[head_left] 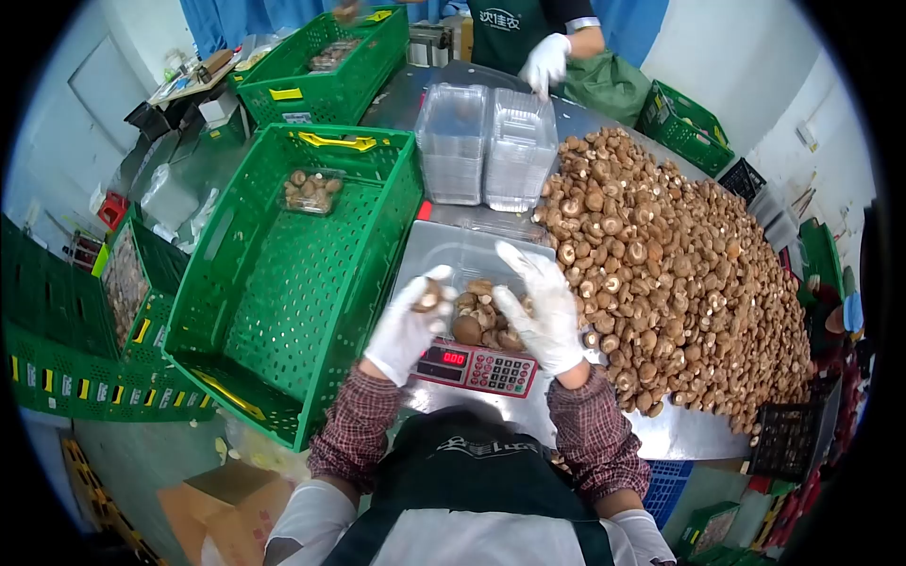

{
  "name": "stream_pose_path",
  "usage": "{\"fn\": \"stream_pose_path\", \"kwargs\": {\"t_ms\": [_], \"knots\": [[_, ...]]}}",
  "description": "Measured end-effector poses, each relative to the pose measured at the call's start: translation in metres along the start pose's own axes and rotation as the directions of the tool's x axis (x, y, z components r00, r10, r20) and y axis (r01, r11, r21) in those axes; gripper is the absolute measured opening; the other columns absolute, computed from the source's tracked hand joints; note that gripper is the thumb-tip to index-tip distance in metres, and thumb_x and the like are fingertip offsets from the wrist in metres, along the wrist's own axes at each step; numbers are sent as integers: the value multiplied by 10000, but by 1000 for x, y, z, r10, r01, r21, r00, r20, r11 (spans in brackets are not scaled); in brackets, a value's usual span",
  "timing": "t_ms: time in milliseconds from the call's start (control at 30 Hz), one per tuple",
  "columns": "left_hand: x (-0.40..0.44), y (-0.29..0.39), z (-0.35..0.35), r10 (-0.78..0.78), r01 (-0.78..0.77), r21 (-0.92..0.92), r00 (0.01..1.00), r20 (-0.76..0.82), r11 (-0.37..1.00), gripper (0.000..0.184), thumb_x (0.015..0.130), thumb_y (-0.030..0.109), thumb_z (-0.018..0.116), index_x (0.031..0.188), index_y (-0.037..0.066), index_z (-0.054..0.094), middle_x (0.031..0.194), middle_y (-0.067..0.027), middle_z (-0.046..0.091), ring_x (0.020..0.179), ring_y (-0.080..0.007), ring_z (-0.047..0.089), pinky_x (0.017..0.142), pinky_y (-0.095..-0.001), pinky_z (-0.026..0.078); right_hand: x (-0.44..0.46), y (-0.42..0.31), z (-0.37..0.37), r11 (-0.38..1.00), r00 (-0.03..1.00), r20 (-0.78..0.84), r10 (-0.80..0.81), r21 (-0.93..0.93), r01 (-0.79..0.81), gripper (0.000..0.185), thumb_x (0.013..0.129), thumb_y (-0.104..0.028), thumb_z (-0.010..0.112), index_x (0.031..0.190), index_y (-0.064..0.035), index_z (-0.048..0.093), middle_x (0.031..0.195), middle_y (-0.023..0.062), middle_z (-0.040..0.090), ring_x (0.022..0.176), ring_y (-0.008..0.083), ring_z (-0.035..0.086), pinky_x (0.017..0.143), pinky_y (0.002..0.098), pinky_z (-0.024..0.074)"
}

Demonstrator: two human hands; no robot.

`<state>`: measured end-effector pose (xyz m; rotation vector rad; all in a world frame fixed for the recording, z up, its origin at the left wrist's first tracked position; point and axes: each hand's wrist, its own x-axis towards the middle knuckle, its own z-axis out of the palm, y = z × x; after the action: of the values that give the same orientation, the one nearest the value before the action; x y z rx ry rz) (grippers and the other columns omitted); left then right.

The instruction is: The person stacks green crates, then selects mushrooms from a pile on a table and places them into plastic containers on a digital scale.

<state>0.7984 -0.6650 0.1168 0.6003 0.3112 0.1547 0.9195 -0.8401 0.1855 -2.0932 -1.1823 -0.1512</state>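
My left hand [398, 332], in a white glove, grips a brown mushroom [427, 299] at the left side of a digital scale [472, 369]. Several mushrooms [468, 329] lie together over the scale, between my two hands; whether a clear box surrounds them is hard to tell. My right hand [547, 316], gloved too, has its fingers apart beside these mushrooms, with nothing seen in its grasp. The scale's red display reads 0.00. A large heap of mushrooms [661, 274] spreads over the table to the right of my right hand.
Left of the scale, a green crate [274, 255] holds one clear box of mushrooms [311, 192]. Stacked clear plastic boxes [453, 141] stand behind the scale. Across the table, a co-worker's gloved hand [545, 62] touches the stacks. Another green crate [373, 75] sits at the back left.
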Motion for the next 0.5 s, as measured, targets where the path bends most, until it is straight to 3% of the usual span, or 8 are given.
{"fn": "stream_pose_path", "kwargs": {"t_ms": [133,167,233,333,367,400,433,500], "knots": [[-7,9,-19,163,-167,-12,974,-157,986,444,974,357,524,1272,27,520,964,-73,611,765,-115,550,600,-220,439,-54,49,13,988,973,173,153,-36,-149,590,760,-359,758,1251,-85,580,1026,132,631,946,294,589,837,388,479],[-4,7,-21,129,-143,-98,982,-135,985,502,981,419,476,1288,22,503,981,-99,622,756,-141,561,611,-247,452,-65,51,16,977,952,226,208,-103,-189,609,738,-373,776,1241,-86,587,1004,137,632,928,294,591,816,394,484],[1,1,-13,39,-51,-244,998,-54,969,559,974,459,436,1308,13,487,1018,-126,631,765,-170,573,636,-283,471,-85,57,30,967,977,165,134,-239,-92,559,749,-365,770,1202,-77,612,885,126,649,826,297,613,761,401,505],[12,-12,1,49,-34,-221,997,60,975,557,934,325,453,1360,-34,436,1107,-154,625,814,-190,596,689,-297,490,-93,68,36,978,987,100,123,-181,-103,440,812,-283,735,1179,-64,627,867,103,656,785,237,629,721,345,513],[15,-15,5,49,-35,-175,996,78,984,556,929,294,458,1369,-44,425,1133,-157,620,836,-190,604,702,-292,492,-94,75,39,952,960,57,275,124,-280,381,842,-235,708,1172,-60,632,870,85,659,779,191,623,706,312,509],[16,-16,10,61,-54,-77,993,99,996,549,920,243,471,1378,-54,412,1176,-158,606,896,-191,615,738,-285,496,-92,78,39,810,905,60,422,423,-406,324,872,-187,680,1166,-57,637,873,68,661,773,146,617,691,280,505],[16,-16,16,68,-68,-6,990,122,998,537,922,197,510,1392,-37,399,1197,-159,599,967,-190,618,791,-288,501,-89,81,36,743,882,82,465,506,-439,259,926,-107,599,1174,-36,626,939,39,666,807,88,584,726,238,485],[17,-20,27,145,-160,225,986,81,961,601,891,124,609,1429,8,368,1204,-157,596,1018,-184,612,866,-299,498,-82,83,29,566,833,131,537,676,-471,253,937,-90,575,1177,-22,621,1023,27,661,867,80,579,767,217,468]]}}
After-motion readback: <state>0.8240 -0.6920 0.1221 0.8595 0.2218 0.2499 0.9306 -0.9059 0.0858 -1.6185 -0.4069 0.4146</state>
